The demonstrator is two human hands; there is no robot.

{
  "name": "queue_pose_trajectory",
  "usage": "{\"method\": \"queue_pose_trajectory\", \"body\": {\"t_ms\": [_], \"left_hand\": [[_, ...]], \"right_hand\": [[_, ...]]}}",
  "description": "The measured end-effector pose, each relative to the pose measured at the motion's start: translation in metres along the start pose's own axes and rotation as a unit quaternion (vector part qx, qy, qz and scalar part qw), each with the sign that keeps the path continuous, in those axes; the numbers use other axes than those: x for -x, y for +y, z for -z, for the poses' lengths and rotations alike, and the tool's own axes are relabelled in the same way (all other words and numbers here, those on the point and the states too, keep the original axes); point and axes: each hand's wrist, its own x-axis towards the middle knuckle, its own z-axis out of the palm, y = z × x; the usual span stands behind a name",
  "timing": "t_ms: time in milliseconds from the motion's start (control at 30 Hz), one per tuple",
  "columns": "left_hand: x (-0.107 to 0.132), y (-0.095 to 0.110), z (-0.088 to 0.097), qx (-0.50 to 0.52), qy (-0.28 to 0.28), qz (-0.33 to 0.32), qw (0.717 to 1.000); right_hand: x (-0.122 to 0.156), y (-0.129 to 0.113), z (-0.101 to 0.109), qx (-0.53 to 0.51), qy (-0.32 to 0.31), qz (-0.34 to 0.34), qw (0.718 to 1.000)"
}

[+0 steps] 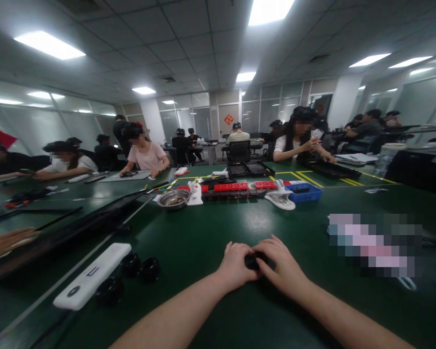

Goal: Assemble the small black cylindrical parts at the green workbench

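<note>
My left hand (236,264) and my right hand (281,264) rest together on the dark green table (210,228), fingers curled round a small black object (254,261) held between them. Most of that object is hidden by the fingers, so I cannot make out what it is. To the left lie three black round parts (131,276) beside a long white flat device (92,281).
Further back stand a metal bowl (173,198), a white clamp (280,198), a blue tray (305,192) and rows of red and black parts (232,188). Several seated people work at the tables behind. Another person's hand (7,242) lies at the left edge. A blurred patch sits right.
</note>
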Motion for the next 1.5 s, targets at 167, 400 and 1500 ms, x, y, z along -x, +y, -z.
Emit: {"method": "queue_pose_trajectory", "body": {"t_ms": [167, 400, 1500], "left_hand": [[0.0007, 0.0014, 0.0005, -0.004, 0.005, 0.001, 1.000], [0.0006, 0.0028, 0.0006, -0.021, 0.012, -0.004, 1.000], [0.0001, 0.0024, 0.0019, -0.027, 0.018, -0.007, 0.999]], "right_hand": [[0.0038, 0.0001, -0.0015, 0.018, 0.083, -0.068, 0.994], [0.0027, -0.0004, -0.0005, 0.001, 0.015, -0.052, 0.999], [0.0021, 0.0003, -0.0061, -0.016, 0.079, -0.101, 0.992]]}}
